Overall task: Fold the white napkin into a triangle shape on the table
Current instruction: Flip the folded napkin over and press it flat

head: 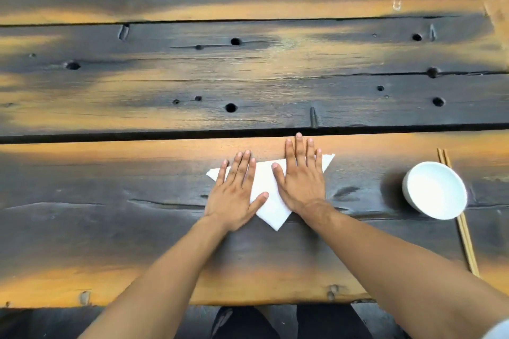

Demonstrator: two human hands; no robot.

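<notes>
Napkin (268,187): white, already a triangle, long edge away from the body, point toward it, flat on the tabletop (137,228) near the front edge. Pinned under both palms. Left hand (234,195) on the left half, right hand (301,179) on the right half, fingers (298,148) of both spread flat and open, gripping nothing, the right fingertips reaching past the long edge onto bare wood. Probably thin, soft and very light: likely to crease readily, slide on smooth wood, lift in any draught, tear if dragged hard. Best handled by pressing and smoothing outward along the fold rather than pinching; for lifting, a corner, such as the exposed right tip, or the near point. Bowl (435,190) and chopsticks (465,234) well apart to the right, no obstacle.
</notes>
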